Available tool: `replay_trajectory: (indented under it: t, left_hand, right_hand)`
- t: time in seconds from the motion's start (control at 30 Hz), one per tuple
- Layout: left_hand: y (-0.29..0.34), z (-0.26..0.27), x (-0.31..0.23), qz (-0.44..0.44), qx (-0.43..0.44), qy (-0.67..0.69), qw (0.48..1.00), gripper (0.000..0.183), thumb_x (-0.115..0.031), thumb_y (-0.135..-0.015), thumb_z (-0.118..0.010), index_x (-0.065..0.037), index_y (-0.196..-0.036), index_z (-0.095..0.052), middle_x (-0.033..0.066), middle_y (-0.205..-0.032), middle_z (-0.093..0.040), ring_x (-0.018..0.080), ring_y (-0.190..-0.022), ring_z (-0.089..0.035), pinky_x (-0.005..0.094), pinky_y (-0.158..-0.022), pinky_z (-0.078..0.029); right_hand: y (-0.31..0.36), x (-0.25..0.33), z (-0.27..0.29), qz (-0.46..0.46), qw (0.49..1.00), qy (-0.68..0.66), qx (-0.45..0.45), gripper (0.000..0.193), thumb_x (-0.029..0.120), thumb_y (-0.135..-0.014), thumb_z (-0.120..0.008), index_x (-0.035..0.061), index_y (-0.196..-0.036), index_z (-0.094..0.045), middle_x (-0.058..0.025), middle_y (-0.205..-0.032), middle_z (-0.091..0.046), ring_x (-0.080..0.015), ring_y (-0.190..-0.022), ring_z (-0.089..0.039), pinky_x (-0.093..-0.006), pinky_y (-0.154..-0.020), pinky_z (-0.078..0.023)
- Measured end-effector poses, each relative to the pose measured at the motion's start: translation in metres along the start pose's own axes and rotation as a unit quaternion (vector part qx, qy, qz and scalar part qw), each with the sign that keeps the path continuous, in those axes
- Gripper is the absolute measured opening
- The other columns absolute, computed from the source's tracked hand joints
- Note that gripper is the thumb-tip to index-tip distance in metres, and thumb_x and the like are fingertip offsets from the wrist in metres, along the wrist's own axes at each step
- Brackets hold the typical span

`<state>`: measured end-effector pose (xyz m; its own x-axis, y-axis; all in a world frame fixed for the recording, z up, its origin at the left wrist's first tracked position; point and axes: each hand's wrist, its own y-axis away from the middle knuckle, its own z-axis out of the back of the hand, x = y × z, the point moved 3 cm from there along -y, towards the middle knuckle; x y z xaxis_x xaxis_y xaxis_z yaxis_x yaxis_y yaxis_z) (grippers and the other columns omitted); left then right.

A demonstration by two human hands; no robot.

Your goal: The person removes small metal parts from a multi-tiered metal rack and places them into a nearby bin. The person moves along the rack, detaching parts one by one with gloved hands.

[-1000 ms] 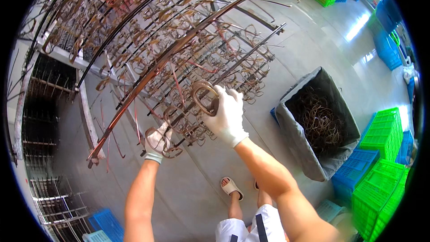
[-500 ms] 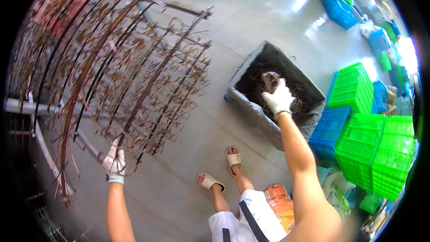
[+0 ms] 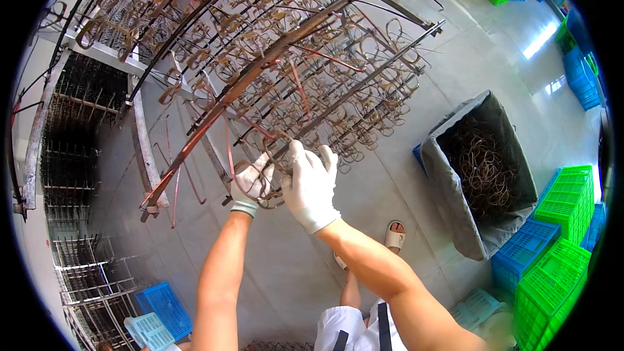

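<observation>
A metal rack bar (image 3: 364,94) carries many brown looped strips and slopes down to my hands. My left hand (image 3: 253,179), in a white glove, is closed around the near end of this bar. Right beside it, my white-gloved right hand (image 3: 311,185) has its fingers bent at a brown loop (image 3: 268,156) at the bar's end; the fingertips' far side is hidden. More brown loops (image 3: 380,101) hang in rows on the bars behind. To the right, a bin with a grey liner (image 3: 455,205) holds a tangled heap of brown loops (image 3: 484,166).
Green crates (image 3: 552,279) and a blue crate (image 3: 523,247) stand beyond the bin at right. A long brown bar (image 3: 260,65) crosses above my hands. At left are metal frame legs (image 3: 144,143) and a dark rack (image 3: 84,136). A blue basket (image 3: 166,309) sits lower left.
My right hand has left the bin and come over to the bar beside my left hand. The view has shifted left, so the rack fills more of it.
</observation>
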<state>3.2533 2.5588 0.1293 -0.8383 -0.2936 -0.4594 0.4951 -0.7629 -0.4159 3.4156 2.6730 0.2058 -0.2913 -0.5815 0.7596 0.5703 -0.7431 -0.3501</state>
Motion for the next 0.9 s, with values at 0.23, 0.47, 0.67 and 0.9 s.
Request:
replay_trajectory:
  t: [0.23,0.47,0.67,0.9]
  left_hand:
    - [0.002,0.002,0.000,0.012,-0.005,-0.062,0.998,0.031,-0.032,-0.083,-0.072,-0.033,-0.114,-0.070,0.0114,-0.078,-0.071,0.0292,-0.066,-0.069,0.0393,-0.058,-0.055]
    - [0.002,0.000,0.004,0.018,0.089,-0.122,0.988,0.035,-0.027,-0.085,-0.068,-0.023,-0.120,-0.067,0.0072,-0.095,-0.072,0.0305,-0.077,-0.069,0.0378,-0.065,-0.057]
    - [0.029,-0.033,0.070,0.167,0.223,0.223,0.934,0.030,-0.010,-0.101,-0.045,-0.002,-0.127,-0.057,0.0096,-0.127,-0.059,0.0162,-0.108,-0.059,0.0252,-0.092,-0.048]
    - [0.016,-0.014,0.018,0.188,0.258,0.438,0.840,0.050,-0.031,-0.102,-0.043,-0.009,-0.147,-0.038,0.0151,-0.143,-0.044,0.0241,-0.133,-0.042,0.0337,-0.111,-0.033]
  right_hand:
    - [-0.013,0.003,0.010,0.023,0.998,-0.047,-0.030,0.059,0.004,-0.072,-0.063,-0.0064,-0.128,-0.046,-0.0089,-0.072,-0.063,-0.0296,-0.081,-0.061,-0.0539,-0.106,-0.031]
    - [0.007,0.014,0.025,-0.029,0.997,0.036,-0.067,0.041,0.006,-0.079,-0.066,0.0027,-0.118,-0.054,-0.0069,-0.080,-0.062,-0.0276,-0.082,-0.060,-0.0510,-0.102,-0.032]
    - [0.047,0.069,-0.033,-0.028,0.999,-0.033,0.023,0.067,0.011,-0.071,-0.074,-0.0029,-0.129,-0.047,-0.0145,-0.090,-0.062,-0.0363,-0.102,-0.054,-0.0533,-0.102,-0.032]
    - [0.042,0.074,-0.053,-0.096,0.989,-0.114,0.018,0.072,-0.001,-0.065,-0.065,-0.0078,-0.133,-0.042,-0.0172,-0.082,-0.062,-0.0380,-0.102,-0.052,-0.0449,-0.099,-0.036]
